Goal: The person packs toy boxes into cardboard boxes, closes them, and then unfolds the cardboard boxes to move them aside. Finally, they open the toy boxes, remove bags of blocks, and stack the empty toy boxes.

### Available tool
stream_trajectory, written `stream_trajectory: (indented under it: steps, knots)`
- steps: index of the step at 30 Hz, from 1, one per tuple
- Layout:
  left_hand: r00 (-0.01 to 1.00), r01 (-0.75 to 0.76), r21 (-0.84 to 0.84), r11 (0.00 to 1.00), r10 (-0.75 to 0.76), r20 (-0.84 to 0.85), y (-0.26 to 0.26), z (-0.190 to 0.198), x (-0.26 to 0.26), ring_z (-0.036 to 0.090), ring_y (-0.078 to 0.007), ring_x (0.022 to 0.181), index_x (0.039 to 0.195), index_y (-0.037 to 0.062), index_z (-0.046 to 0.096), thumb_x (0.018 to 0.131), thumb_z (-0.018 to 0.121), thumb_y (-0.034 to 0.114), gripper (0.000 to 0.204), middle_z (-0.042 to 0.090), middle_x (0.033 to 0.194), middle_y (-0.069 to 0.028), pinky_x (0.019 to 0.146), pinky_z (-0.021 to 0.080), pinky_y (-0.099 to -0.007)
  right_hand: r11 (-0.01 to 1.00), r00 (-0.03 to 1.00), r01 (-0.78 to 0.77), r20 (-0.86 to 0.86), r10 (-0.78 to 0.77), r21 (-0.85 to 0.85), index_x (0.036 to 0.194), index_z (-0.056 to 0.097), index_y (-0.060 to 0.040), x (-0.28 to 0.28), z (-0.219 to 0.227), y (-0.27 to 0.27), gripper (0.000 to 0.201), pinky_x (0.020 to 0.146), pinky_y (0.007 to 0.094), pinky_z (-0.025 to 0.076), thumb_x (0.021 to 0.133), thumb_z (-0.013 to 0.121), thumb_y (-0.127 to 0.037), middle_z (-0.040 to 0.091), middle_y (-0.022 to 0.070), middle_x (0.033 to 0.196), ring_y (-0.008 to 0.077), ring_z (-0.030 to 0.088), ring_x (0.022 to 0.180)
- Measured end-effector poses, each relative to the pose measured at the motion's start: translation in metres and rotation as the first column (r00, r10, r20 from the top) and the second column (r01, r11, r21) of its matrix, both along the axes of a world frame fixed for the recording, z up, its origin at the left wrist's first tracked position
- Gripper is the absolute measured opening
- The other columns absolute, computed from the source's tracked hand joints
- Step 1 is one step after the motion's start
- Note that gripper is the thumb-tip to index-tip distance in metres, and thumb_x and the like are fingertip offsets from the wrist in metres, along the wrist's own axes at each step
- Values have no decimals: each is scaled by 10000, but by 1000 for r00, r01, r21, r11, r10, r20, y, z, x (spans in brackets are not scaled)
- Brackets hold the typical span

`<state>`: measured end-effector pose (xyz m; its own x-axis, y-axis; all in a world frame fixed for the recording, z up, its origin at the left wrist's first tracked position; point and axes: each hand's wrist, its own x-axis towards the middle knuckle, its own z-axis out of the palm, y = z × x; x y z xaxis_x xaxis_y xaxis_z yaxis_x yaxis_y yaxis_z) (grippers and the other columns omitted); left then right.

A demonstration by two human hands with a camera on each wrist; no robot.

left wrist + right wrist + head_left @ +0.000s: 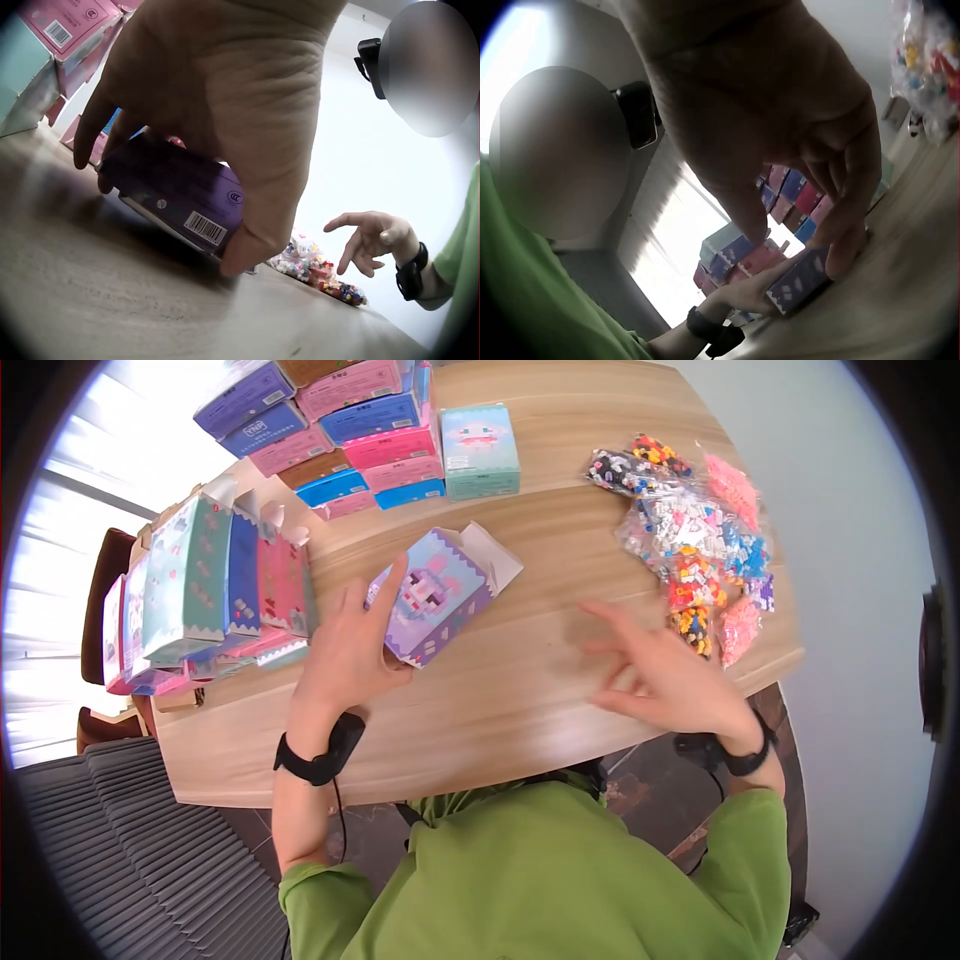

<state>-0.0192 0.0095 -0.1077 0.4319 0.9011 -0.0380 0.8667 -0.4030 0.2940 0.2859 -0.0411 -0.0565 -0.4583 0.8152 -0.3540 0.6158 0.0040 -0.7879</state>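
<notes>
Leftmost, a row of boxes (pixel 200 590) stands just outside the left hand (pixel 345 650), with a stack (pixel 340 430) farther ahead of it. That hand grasps the purple box (pixel 435 595), thumb and fingers curled round its near end; the box lies tilted on the table (pixel 500 700), flap open. The right hand (pixel 665 675) hovers released, fingers spread, well apart from the box. Bags of bricks (pixel 690 540) lie just beyond its fingertips.
</notes>
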Motion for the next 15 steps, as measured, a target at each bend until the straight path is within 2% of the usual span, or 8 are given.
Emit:
stream_trajectory:
  steps: [1,4,7,10,13,15]
  knots:
    - [1000,-11,-17,1000,11,-2,-1,1,0,495,-377,936,1377,146,255,526,750,159,985,462,998,-185,734,460,-427,999,998,-30,-64,28,-23,1369,132,-85,-12,-11,4,750,698,281,508,798,618,-125,550,200,1130,212,630,848]
    - [987,-31,-19,999,34,158,-4,0,0,490,-386,949,1369,135,271,540,746,130,955,462,998,-184,752,454,-427,996,975,39,-220,-22,74,1386,77,-104,-37,-47,24,741,762,320,508,848,580,-188,460,187,1236,224,600,934]
    - [971,16,-140,990,18,237,-9,12,5,480,-384,975,1377,131,249,552,740,102,961,437,1044,-184,782,449,-419,960,834,124,-498,-238,-250,1350,145,-65,-56,-61,49,724,680,333,527,838,597,-307,490,205,1140,247,605,897]
    - [936,3,-101,995,33,351,-18,14,16,457,-368,1032,1391,124,205,555,747,92,997,382,1131,-184,814,447,-409,900,733,72,-589,-340,-430,1317,204,-61,-73,-62,62,638,696,349,538,859,569,-316,501,133,1072,221,589,890]
    - [875,-11,-75,997,46,482,-23,16,25,434,-321,1083,1407,102,156,555,727,16,1030,349,1200,-154,908,404,-395,864,622,128,-639,-452,-487,1270,269,-62,-81,-58,68,532,715,356,546,882,535,-310,501,124,1097,218,596,897]
    - [782,-51,-100,994,102,615,-26,20,32,420,-304,1107,1408,106,149,554,725,-20,1037,338,1218,-148,922,411,-384,835,572,143,-644,-508,-532,1254,286,-61,-83,-57,69,490,716,364,550,890,520,-290,499,124,1121,220,603,900]
